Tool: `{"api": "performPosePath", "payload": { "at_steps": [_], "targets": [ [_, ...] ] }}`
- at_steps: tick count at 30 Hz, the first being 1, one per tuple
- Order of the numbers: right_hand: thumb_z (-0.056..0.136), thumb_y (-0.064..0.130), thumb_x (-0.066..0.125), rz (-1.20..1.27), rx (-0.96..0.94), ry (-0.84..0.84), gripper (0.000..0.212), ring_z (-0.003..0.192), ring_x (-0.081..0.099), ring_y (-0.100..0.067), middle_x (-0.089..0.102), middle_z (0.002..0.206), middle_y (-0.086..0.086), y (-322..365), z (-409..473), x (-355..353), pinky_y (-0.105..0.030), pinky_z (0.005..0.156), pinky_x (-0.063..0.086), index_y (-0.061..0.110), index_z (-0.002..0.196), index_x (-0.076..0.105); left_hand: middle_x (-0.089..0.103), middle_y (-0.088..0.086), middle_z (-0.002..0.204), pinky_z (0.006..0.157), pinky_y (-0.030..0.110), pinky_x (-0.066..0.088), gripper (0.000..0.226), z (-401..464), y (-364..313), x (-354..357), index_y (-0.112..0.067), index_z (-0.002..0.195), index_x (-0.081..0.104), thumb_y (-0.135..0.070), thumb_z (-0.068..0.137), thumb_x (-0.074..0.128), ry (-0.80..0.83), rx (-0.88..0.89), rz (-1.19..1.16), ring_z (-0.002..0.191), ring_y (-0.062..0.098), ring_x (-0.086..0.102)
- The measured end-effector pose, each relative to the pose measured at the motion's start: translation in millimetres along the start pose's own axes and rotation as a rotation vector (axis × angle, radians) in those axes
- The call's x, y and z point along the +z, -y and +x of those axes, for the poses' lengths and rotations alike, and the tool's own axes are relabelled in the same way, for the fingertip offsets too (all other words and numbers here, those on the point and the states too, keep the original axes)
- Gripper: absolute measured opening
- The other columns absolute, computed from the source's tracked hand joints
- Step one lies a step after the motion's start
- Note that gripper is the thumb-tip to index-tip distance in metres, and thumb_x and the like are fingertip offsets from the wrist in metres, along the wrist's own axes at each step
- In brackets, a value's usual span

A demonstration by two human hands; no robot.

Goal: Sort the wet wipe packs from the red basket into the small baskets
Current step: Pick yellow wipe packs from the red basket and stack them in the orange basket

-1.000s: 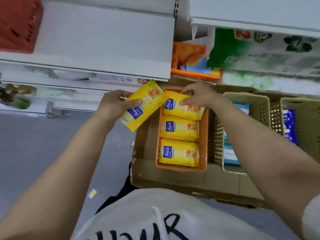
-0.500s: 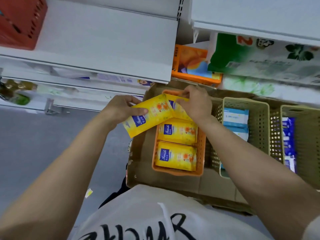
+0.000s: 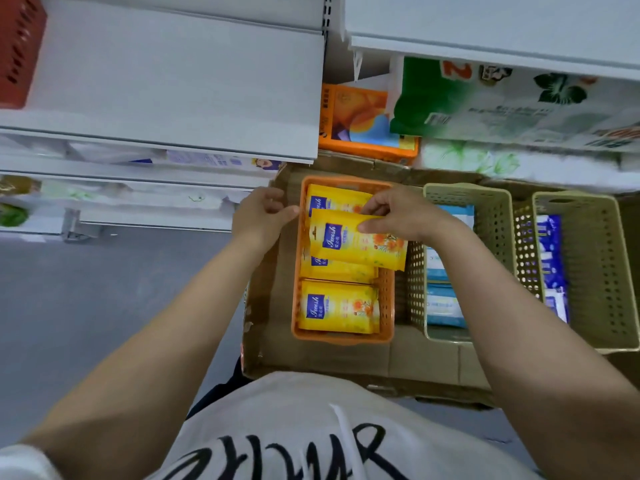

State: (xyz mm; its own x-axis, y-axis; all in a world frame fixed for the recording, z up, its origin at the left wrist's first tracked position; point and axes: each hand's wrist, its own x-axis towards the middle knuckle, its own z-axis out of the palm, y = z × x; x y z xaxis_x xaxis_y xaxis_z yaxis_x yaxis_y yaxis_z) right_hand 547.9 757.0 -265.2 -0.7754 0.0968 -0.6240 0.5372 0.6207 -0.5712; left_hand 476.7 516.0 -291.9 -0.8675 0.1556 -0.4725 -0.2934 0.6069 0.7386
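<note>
Yellow wet wipe packs in orange small basket [image 3: 388, 306]

Top yellow pack [image 3: 356, 242] lies tilted across the middle, its right corner over the basket's right rim — three flat packs [image 3: 337, 311] beneath, far, middle, near; red basket [image 3: 20, 50] on shelf, top-left.

Floor [image 3: 86, 306]: smooth grey, bare at left under even, diffuse light. White metal shelving [image 3: 173, 81] fills the upper frame, boards stacked in tiers, with a slotted upright post [image 3: 327, 12] between the two bays. Lower right shelf holds a green-and-white printed bulk pack [image 3: 502, 105] with an orange packet [image 3: 360, 123] just beside it; a brown cardboard box [image 3: 311, 362] sits on the floor below.
</note>
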Motion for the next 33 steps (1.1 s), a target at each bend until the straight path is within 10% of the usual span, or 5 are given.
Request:
{"api": "performPosePath", "payload": {
  "at_steps": [5, 17, 25, 33],
  "targets": [
    [0.08, 0.034, 0.08, -0.153, 0.004, -0.021, 0.041, 0.096, 0.06, -0.013, 0.066, 0.111, 0.002, 8.5, 14.5, 28.4, -0.027, 0.078, 0.046, 0.015, 0.116, 0.07, 0.066, 0.001, 0.11, 0.093, 0.047, 0.053, 0.034, -18.5, 27.4, 10.4, -0.021, 0.117, 0.062, -0.03, 0.086, 0.073, 0.107, -0.089, -0.087, 0.104, 0.02, 0.062],
    [0.085, 0.03, 0.076, -0.101, -0.056, 0.049, 0.032, 0.111, 0.059, -0.011, 0.064, 0.112, 0.01, -9.3, 21.4, 56.1, -0.012, 0.07, 0.04, 0.025, 0.116, 0.07, 0.065, 0.0, 0.109, 0.065, 0.028, 0.056, 0.031, -26.0, 46.1, 35.1, -0.025, 0.117, 0.057, -0.021, 0.09, 0.069, 0.183, -0.177, -0.231, 0.094, 0.015, 0.067],
    [0.09, 0.036, 0.069, -0.149, -0.036, -0.114, 0.037, 0.125, 0.052, -0.022, 0.06, 0.133, 0.002, -17.7, 14.1, 79.7, -0.035, 0.098, 0.045, 0.026, 0.125, 0.065, 0.065, 0.005, 0.113, 0.06, 0.023, 0.052, 0.033, -29.9, 51.3, 36.8, -0.026, 0.124, 0.056, -0.025, 0.092, 0.066, 0.188, -0.159, -0.265, 0.097, 0.017, 0.067],
    [0.087, 0.041, 0.071, -0.194, -0.039, -0.173, 0.044, 0.121, 0.055, -0.022, 0.061, 0.131, 0.002, -16.0, 5.2, 87.3, -0.041, 0.097, 0.049, 0.027, 0.128, 0.06, 0.065, 0.005, 0.115, 0.081, 0.043, 0.06, 0.036, -29.0, 55.6, 40.9, -0.028, 0.126, 0.057, -0.029, 0.091, 0.067, 0.165, -0.17, -0.239, 0.101, 0.02, 0.067]
  ]
}}
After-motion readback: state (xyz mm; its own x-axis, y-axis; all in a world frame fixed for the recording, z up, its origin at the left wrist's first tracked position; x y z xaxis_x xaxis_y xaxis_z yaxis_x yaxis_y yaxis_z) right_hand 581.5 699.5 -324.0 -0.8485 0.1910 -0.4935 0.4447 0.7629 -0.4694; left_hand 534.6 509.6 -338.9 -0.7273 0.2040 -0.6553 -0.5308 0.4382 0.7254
